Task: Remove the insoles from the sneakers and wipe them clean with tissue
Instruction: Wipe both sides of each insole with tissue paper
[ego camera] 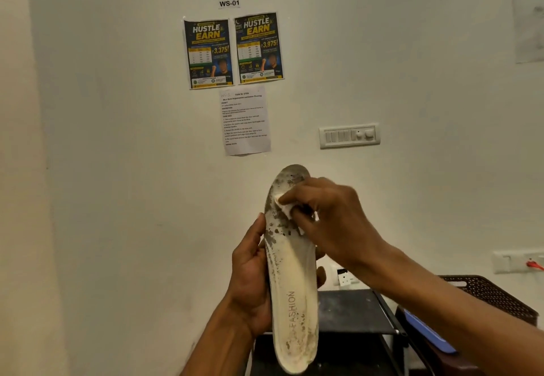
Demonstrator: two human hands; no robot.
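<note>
A cream insole [294, 281], worn grey and flaking at the toe and printed "FASHION" near the heel, stands upright in front of me, toe up. My left hand [250, 281] grips it around the middle from the left and behind. My right hand [326, 214] presses a small white wad of tissue [284, 206] against the insole's upper part, just below the toe. Most of the tissue is hidden under my fingers. No sneakers are in view.
A black shoe rack [353, 311] stands below the insole. To its right is a dark brown perforated basket [497, 296] with a blue object [426, 334] in it. The wall ahead carries posters [232, 50], a printed sheet [245, 121] and a switch panel [349, 136].
</note>
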